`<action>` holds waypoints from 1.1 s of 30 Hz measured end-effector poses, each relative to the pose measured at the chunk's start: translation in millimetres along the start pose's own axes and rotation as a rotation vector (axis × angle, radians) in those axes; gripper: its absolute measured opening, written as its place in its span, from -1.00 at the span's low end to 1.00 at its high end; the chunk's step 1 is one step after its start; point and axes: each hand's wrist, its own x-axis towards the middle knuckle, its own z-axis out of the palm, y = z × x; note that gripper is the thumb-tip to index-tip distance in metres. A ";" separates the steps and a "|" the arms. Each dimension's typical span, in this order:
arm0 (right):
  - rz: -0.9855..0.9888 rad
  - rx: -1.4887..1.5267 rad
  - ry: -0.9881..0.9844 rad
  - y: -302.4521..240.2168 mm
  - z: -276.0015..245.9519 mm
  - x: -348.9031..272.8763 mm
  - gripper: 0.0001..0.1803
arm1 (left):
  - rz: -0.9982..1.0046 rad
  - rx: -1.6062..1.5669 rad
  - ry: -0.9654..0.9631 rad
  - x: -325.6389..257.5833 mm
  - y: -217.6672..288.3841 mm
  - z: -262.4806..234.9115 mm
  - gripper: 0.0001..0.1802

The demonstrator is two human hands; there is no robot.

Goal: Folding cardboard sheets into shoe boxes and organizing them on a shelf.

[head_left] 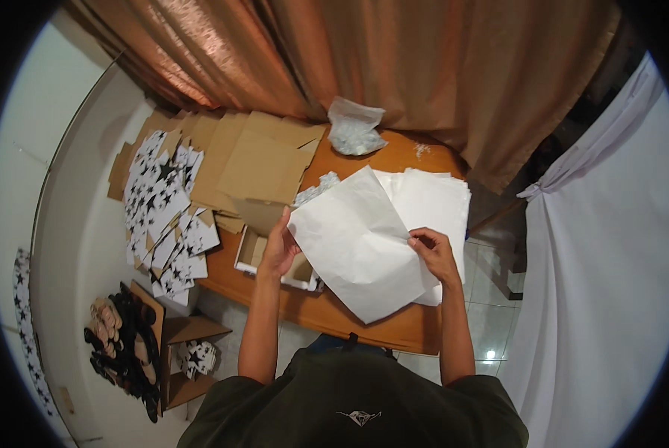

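The person's left hand (pixel 277 248) grasped a white paper sheet (pixel 360 243) at its left corner, while the right hand (pixel 433 254) pinched its right edge. The sheet was above the table (pixel 405 336), partly hiding an open box (pixel 251 249) and a paper stack (pixel 440 200).

At frame centre is a sheet (pixel 360 243). On the table (pixel 403 336), a paper stack (pixel 433 200) lies right, a box (pixel 251 252) left.

Plain white sheet (pixel 357 250), orange-brown table (pixel 401 336), black-starred white cardboard (pixel 154 196).
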 end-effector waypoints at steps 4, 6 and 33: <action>-0.036 -0.017 -0.124 -14.4 29.4 7.8 -0.78 | -0.032 0.275 -0.013 -32.6 33.8 -54.2 -0.20; -0.048 -0.042 -0.167 -10.6 46.2 14.5 -0.79 | -0.122 0.182 -0.153 -48.1 51.6 -70.8 -0.23; 0.497 0.447 0.111 62.7 295.7 -63.0 -0.33 | 0.026 -0.094 -0.207 -75.3 66.4 -281.1 -0.62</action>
